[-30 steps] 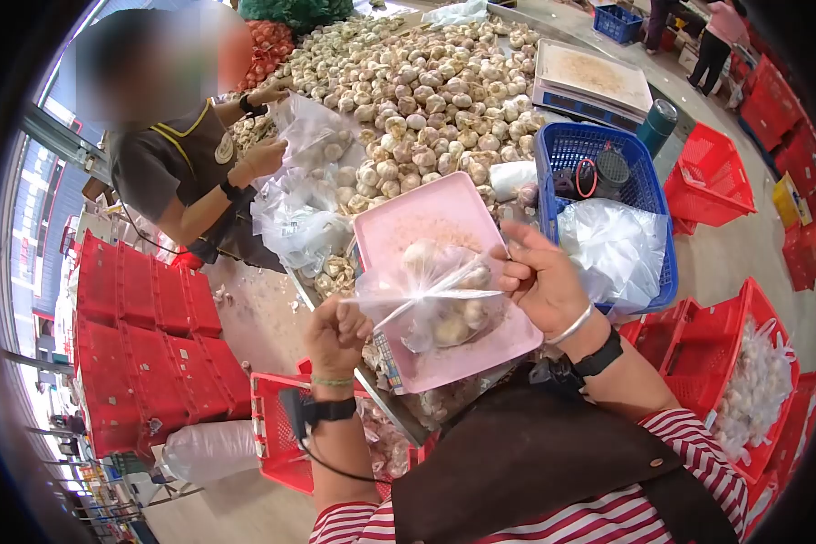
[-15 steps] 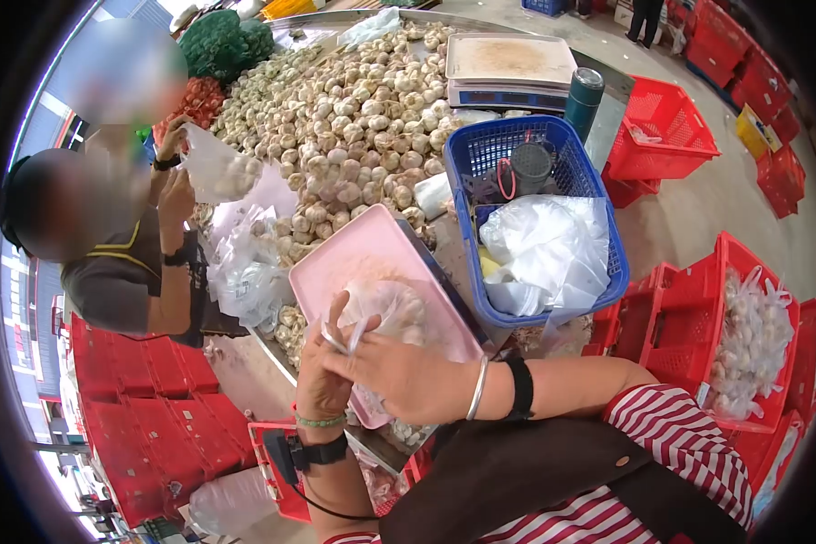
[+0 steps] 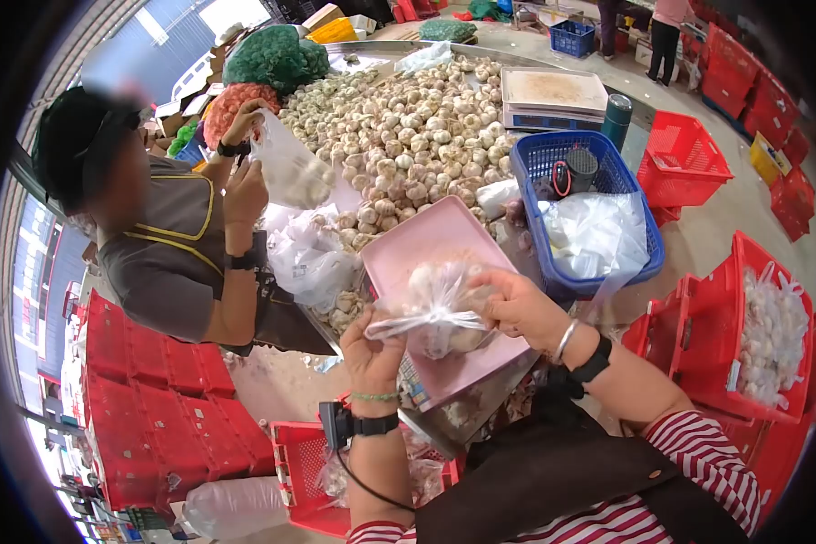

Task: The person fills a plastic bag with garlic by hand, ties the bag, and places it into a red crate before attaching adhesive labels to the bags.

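A clear plastic bag of garlic (image 3: 440, 317) sits over the pink tray (image 3: 417, 238), its top gathered in a knot with two ends pulled apart. My left hand (image 3: 374, 352) is closed on the left end of the bag's top. At the right side of the knot, my right hand (image 3: 517, 310) pinches the other end. The pink tray lies on a scale at the table's near edge. Behind it spreads a large heap of loose garlic (image 3: 417, 127).
A co-worker (image 3: 168, 245) at the left holds another bag (image 3: 290, 163). The blue basket (image 3: 648, 231) with plastic bags stands right of the tray. Red crates (image 3: 734, 363) are at the right, with more (image 3: 168, 408) at the left and one below my left arm.
My hands, crossed close together before, have moved apart, drawing the knot's ends out sideways. The view has shifted, so the scene sits further right.
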Available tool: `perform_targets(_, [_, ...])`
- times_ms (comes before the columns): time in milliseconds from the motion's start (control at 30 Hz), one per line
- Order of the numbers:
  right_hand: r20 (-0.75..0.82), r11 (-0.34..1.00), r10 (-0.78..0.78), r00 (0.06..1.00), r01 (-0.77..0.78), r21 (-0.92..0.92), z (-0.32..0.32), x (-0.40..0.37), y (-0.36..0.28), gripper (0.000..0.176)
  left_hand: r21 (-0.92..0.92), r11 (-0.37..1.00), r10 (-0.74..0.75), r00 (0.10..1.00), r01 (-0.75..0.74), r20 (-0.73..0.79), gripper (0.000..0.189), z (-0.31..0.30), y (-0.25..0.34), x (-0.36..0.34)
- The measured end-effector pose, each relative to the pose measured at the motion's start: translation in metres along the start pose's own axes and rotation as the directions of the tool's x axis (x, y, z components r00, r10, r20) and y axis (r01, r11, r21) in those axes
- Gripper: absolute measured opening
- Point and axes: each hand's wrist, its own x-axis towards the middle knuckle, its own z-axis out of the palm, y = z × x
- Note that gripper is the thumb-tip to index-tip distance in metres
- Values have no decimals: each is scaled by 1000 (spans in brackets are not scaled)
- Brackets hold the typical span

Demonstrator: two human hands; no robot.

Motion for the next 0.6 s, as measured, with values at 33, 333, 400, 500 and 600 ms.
perform_targets(33, [-12, 1000, 0, 1000, 0, -6, 1, 2, 2, 23, -5, 1000, -13, 1000, 13, 2, 5, 9, 5, -5])
perform_targets(333, [-300, 958, -161, 940, 222, 182, -4, 3, -15, 14, 897, 315, 112, 951, -310, 289, 36, 40, -3, -7])
perform_targets(400, [-300, 964, -168, 939, 221, 151, 6, 1, -8, 15, 861, -104, 67, 861, -497, 505, 40, 29, -22, 13])
perform_targets(500, [-303, 971, -176, 937, 216, 104, 13, -2, -8, 16, 773, -169, 15, 782, -612, 623, 28, 16, -31, 38])
perform_targets(600, [-408, 952, -213, 888, 283, 117, 4, 2, -7, 14, 782, 321, 76, 838, -534, 541, 14, 26, -33, 39])
